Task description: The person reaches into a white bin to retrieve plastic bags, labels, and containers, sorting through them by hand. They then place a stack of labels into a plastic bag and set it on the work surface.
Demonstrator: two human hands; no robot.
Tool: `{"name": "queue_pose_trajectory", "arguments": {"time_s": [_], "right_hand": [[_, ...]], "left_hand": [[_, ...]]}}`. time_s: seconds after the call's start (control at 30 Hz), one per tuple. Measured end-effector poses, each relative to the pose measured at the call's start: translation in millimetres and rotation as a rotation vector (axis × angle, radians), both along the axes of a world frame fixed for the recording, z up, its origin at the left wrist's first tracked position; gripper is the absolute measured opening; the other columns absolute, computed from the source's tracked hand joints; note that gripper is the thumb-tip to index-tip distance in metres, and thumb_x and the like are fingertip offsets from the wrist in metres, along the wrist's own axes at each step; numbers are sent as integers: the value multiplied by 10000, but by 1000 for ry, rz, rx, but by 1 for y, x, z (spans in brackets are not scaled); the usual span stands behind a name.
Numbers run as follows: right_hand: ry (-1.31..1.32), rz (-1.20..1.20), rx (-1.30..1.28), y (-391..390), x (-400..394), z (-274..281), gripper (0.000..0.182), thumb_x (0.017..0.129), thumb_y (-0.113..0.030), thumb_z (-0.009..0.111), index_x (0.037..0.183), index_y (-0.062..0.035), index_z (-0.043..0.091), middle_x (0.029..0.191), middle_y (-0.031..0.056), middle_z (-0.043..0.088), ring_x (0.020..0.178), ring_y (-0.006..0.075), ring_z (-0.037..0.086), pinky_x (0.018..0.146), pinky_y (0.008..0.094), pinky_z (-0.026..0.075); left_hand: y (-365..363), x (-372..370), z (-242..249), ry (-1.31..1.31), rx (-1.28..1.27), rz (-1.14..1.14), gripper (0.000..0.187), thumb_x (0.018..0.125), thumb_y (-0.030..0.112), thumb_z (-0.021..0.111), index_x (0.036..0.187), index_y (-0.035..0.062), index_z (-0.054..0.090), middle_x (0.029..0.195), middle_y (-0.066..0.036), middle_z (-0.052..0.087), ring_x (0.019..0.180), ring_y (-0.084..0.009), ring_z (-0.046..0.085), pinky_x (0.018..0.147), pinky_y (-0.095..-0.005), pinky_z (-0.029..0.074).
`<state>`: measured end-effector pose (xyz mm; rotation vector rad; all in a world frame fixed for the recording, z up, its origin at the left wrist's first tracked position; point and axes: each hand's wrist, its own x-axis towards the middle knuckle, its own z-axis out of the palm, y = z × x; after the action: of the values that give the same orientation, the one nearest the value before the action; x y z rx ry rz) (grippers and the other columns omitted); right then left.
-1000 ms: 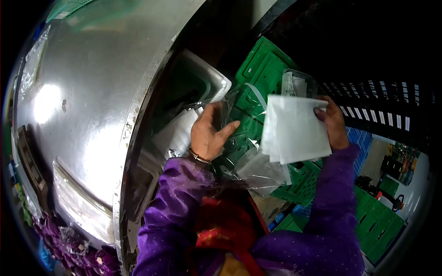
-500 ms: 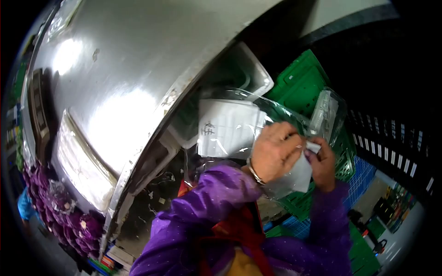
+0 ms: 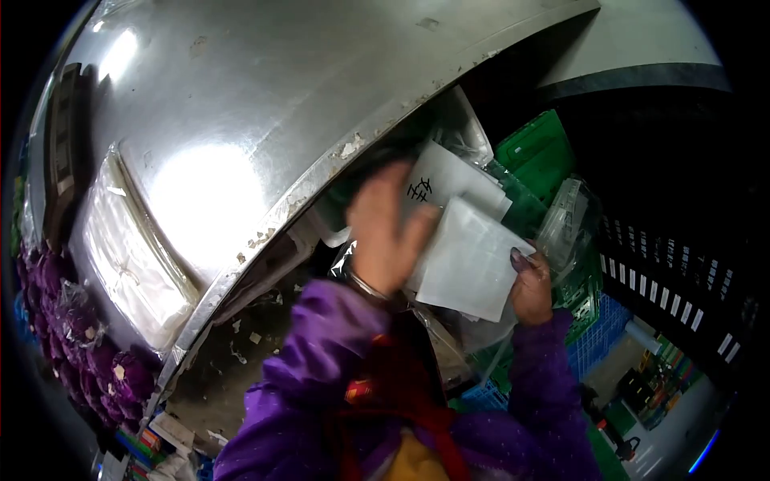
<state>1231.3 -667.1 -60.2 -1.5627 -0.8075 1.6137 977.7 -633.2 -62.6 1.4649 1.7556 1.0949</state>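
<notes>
My right hand [image 3: 531, 287] pinches the right edge of a square white sheet [image 3: 469, 260], thin and folded-looking, between thumb and fingers. Behind it lies a stack of white sheets [image 3: 467, 178] with black handwritten characters on its left end. My left hand [image 3: 383, 232], blurred by motion, is up beside the left edge of these sheets. Its thumb stands away from the fingers and I see nothing held in it. A bracelet circles that wrist. Clear plastic [image 3: 521, 192] shows around the sheets, over a green crate [image 3: 536, 156].
A metal tabletop [image 3: 265, 88] with a worn rim fills the upper left. On it lies a bundle of clear plastic bags [image 3: 132, 256]. Purple cabbages [image 3: 120, 381] are piled at lower left. A clear plastic package [image 3: 561, 216] and a blue crate [image 3: 600, 333] sit at right.
My left hand has come away from my right and moved left, opening. The square white sheet now lies spread in front of my right hand. The handwritten stack has tilted and shifted right.
</notes>
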Motion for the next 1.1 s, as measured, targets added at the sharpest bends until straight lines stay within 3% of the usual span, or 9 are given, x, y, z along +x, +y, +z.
{"name": "queue_pose_trajectory", "arguments": {"time_s": [0.07,0.17,0.27,0.4,0.57,0.6,0.77,1.07,1.1], "right_hand": [[123,-20,-93,1,-1,-1,317,884,-61,532,1184,31,490,1146,115,568,1057,194,533,946,326,395],[-225,188,142,10,-14,4,322,875,-65,547,1176,40,498,1133,107,570,1050,177,528,942,314,387],[-287,275,136,24,-16,1,307,866,-68,565,1143,56,522,1121,96,566,1037,159,518,927,299,383],[-112,178,5,33,-21,-9,332,828,-99,615,1123,40,552,1210,77,514,1065,165,492,918,286,378],[-251,232,195,12,-20,5,263,785,77,535,1034,30,605,1075,60,537,973,147,515,843,249,410],[-247,242,116,7,-24,17,297,750,128,515,1011,27,612,1054,65,539,938,158,533,806,238,428],[-482,620,399,-15,-37,48,363,655,57,515,986,-27,636,998,181,583,910,325,581,826,361,447],[-459,632,391,-31,-24,59,369,623,98,524,952,-34,627,871,176,580,783,305,598,694,321,471],[-416,589,268,-42,-8,52,389,643,105,522,996,-38,600,896,126,585,794,251,590,712,303,462]], "left_hand": [[-6,-32,-47,-371,-257,58,465,836,275,631,1191,-3,514,1158,-144,559,1042,-248,517,902,-333,398],[-17,-44,-73,-634,-532,-81,368,868,220,615,1151,-4,543,1075,-91,599,985,-167,533,874,-294,418],[-20,-38,-73,-888,-499,-136,240,864,143,608,1073,25,593,974,-22,623,915,-103,544,832,-260,436],[-23,-35,-79,-944,-427,-146,147,858,97,609,993,38,598,878,25,597,835,-70,525,773,-230,430],[-31,-40,-66,-975,-432,-58,82,860,85,606,930,48,584,847,36,563,808,-53,497,758,-210,402],[-32,-39,-62,-960,-440,-42,73,863,84,604,924,50,581,845,35,557,808,-52,491,759,-206,394],[-40,-31,-72,-1221,-347,172,152,836,72,631,981,39,602,893,11,593,856,-105,529,837,-248,392],[-37,-24,-71,-1391,-267,200,219,877,84,577,1088,25,569,988,-43,623,897,-148,575,852,-264,416],[-37,-24,-72,-1387,-266,199,219,877,87,576,1087,27,568,988,-44,622,894,-148,575,849,-265,418]]}}
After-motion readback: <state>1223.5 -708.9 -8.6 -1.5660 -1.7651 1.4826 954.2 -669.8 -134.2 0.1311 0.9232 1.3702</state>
